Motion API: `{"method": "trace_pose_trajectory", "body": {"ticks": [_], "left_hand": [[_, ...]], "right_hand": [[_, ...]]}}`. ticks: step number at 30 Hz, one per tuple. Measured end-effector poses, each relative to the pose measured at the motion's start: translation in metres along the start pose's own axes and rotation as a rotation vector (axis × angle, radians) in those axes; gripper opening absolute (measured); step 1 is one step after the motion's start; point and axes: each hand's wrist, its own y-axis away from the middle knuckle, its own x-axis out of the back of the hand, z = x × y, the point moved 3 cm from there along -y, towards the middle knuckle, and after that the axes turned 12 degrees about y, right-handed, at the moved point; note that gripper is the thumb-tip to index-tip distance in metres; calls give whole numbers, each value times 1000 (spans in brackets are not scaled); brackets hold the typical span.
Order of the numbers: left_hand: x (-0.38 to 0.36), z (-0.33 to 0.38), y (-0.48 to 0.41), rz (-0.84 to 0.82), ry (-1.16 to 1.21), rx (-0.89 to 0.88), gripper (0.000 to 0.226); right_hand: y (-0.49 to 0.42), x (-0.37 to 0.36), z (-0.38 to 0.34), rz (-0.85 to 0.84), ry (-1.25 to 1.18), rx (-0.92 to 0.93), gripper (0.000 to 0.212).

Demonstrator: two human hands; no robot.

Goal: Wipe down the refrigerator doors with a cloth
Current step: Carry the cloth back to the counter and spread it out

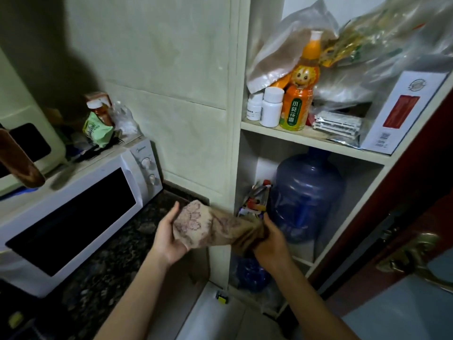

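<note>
Left hand (167, 239) cups pale end of cloth (210, 229), fingers curled; right hand (269, 244) clenches bunched end; microwave (73, 204) at nine o'clock.

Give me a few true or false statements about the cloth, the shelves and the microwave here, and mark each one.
1. The left hand and the right hand both hold the beige flower-patterned cloth. True.
2. The big blue plastic jug stands on the upper shelf. False: the large blue plastic water jug stands in the lower compartment, under that shelf.
3. The tall orange bottle with a cartoon face stands upright beside two white pill bottles. True.
4. The microwave door hangs open. False: the white microwave oven has its door shut.
</note>
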Motion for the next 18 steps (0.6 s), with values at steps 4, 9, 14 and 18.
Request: {"method": "trace_pose_trajectory", "body": {"ticks": [4, 9, 14, 18], "left_hand": [[-7, 47, 5, -125, -33, -79, 63], [20, 81, 0, -63, -33, -88, 60], [33, 105, -10, 63, -292, -143, 38], [30, 145, -10, 1, -651, -304, 37]], "right_hand": [[-21, -9, -30, -25, 83, 114, 39], [-30, -28, -21, -7, 111, 121, 31], [-43, -51, -26, 64, 19, 70, 31], [-44, -55, -52, 53, 183, 223, 10]]}}
